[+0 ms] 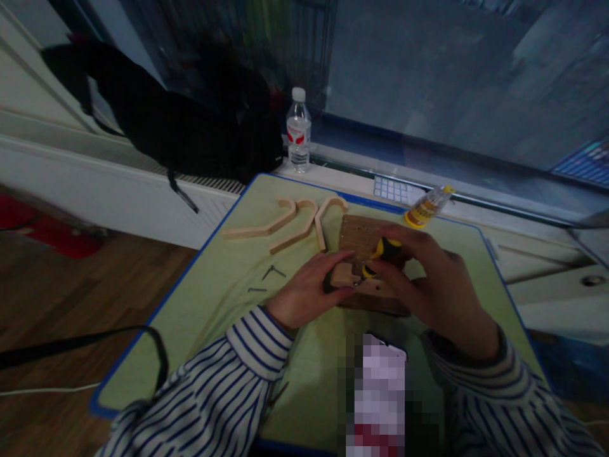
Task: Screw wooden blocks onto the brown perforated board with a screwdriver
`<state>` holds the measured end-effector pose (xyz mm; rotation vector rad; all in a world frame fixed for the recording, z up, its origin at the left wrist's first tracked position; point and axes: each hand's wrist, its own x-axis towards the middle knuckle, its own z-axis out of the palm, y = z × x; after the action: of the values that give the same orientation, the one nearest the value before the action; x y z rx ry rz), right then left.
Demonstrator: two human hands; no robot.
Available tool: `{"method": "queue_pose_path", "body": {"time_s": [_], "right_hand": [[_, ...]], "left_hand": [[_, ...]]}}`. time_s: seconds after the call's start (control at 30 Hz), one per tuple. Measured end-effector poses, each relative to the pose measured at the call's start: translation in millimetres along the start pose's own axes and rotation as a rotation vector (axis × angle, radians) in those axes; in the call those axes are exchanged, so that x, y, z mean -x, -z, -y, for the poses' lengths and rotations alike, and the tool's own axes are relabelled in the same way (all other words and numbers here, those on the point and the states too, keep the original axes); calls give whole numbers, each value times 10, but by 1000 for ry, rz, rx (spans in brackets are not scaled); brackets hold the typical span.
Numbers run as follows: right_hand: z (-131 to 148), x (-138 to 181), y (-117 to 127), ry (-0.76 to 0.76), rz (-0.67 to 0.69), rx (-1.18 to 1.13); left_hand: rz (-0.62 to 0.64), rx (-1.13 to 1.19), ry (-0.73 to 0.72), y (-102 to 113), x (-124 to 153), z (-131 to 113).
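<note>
A brown wooden board [358, 236] lies on the green table mat [228, 304]. A small pale wooden block [343, 276] rests on its near edge. My left hand [309, 291] presses its fingers against that block. My right hand [428, 279] is wrapped round the yellow and black handle of a screwdriver [383, 251] held over the block. Both sleeves are blue and white striped.
Three curved wooden hook pieces [295, 225] lie at the back of the mat, loose screws [272, 273] in front of them. A glue bottle [427, 207] lies at the back right, a water bottle [298, 130] and black bag [190, 127] on the sill.
</note>
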<state>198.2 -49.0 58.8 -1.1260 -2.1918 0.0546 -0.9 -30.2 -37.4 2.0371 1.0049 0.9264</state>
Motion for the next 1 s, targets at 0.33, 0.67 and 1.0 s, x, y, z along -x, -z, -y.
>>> {"method": "queue_pose_path", "body": {"time_s": [0.33, 0.67, 1.0], "right_hand": [[48, -5, 53, 1, 69, -18], [22, 9, 36, -8, 51, -19], [-1, 6, 36, -92, 58, -65]], "left_hand": [[-5, 1, -14, 6, -2, 10], [7, -5, 24, 13, -1, -34], [15, -4, 37, 17, -8, -43]]}}
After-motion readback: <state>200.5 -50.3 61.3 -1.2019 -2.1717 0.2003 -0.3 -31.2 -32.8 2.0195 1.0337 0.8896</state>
